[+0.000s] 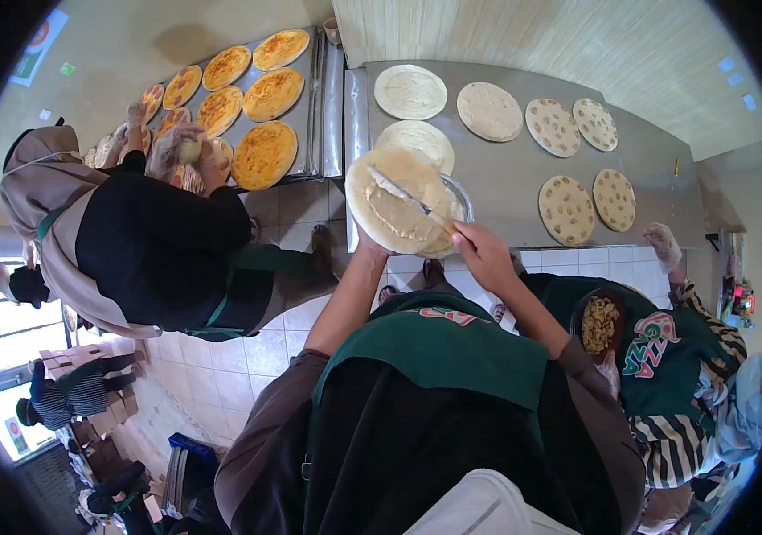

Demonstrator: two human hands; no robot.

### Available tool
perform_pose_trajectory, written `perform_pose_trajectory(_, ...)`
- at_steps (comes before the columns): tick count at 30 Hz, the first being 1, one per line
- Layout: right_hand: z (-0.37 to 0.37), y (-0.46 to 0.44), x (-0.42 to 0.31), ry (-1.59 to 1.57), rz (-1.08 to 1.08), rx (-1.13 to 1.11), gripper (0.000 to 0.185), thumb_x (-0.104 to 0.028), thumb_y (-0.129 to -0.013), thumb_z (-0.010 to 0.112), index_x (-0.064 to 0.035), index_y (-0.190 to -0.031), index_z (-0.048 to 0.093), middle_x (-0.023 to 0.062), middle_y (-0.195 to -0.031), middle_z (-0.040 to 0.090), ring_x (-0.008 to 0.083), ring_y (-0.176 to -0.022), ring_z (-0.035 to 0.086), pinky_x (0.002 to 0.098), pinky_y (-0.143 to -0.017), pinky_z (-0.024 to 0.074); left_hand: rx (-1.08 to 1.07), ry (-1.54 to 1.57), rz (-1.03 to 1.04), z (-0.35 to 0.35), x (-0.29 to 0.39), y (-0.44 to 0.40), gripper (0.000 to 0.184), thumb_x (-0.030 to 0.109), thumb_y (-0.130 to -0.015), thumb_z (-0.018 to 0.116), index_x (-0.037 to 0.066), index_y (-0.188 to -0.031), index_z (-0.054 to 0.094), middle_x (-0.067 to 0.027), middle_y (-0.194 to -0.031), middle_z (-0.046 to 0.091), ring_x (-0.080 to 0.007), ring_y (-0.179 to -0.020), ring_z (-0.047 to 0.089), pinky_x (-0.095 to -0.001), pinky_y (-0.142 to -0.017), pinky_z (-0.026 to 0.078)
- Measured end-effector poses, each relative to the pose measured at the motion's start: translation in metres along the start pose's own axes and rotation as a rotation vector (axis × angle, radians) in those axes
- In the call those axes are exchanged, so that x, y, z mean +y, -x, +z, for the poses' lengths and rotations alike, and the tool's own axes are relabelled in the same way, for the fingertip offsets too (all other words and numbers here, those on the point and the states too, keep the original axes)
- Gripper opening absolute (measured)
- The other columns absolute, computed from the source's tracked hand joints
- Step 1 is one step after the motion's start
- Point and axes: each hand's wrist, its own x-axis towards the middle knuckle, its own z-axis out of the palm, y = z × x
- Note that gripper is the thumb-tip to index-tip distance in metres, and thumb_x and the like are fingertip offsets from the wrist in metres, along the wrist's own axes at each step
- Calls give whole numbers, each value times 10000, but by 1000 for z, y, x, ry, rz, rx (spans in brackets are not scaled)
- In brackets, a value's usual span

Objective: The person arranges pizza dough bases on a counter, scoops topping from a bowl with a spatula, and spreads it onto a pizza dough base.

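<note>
My left hand (372,242) holds up a round flat dough base (372,209) from below, its fingers mostly hidden under it. Pale creamy spread covers part of the base. My right hand (483,256) is closed around the wooden handle of a spatula (401,193), whose blade lies on the spread. A metal bowl (459,192) shows partly behind the base's right edge. Just beyond, on the grey table, lies a pale coated base (417,141), partly covered by the one in my hand.
More bases (489,111) lie on the metal table (497,201), some with round toppings. At the left, a co-worker (167,241) leans over a table of orange-topped bases (264,155). Close on my right, another co-worker (684,357) holds a bowl of chunky topping (599,325).
</note>
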Motion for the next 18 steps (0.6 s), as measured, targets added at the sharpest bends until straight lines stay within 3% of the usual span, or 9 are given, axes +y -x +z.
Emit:
perform_pose_trajectory(5,-9,-16,-16,207,-147,-100,313,-235,-923,578,-95,-1198,633,100,-838,579,299,-761,606,413,-657,488,-205,53,-124,-4,23,-13,672,586,-926,378,119,-1404,443,-145,-1402,495,-352,-1243,509,-546,-1031,423)
perform_pose_trajectory(9,-31,-2,-9,297,-275,-119,319,-239,-909,599,-139,-1210,637,79,-822,562,262,-722,597,391,-627,483,-52,73,-79,-19,31,-18,598,508,-960,390,106,-1399,447,-151,-1406,491,-360,-1238,513,-547,-1017,439)
perform_pose_trajectory(12,-63,6,-1,448,-265,-229,326,-227,-896,617,-173,-1216,645,68,-816,562,247,-707,592,374,-613,482,-68,21,-30,-23,36,-17,605,512,-959,389,102,-1401,441,-153,-1407,490,-361,-1239,514,-548,-1013,444)
perform_pose_trajectory(15,-81,3,-5,301,-117,-212,333,-230,-887,628,-194,-1217,651,63,-812,559,241,-709,596,368,-610,484,-84,-15,-53,-27,35,-20,632,539,-951,382,104,-1406,434,-155,-1398,496,-365,-1234,516,-554,-1011,444)
perform_pose_trajectory(18,-51,-12,-21,289,-105,-90,346,-230,-881,635,-180,-1223,650,65,-806,551,232,-713,600,366,-609,487,-52,3,-108,-1,33,-12,641,551,-948,379,110,-1411,431,-154,-1390,503,-369,-1218,529,-556,-996,455)
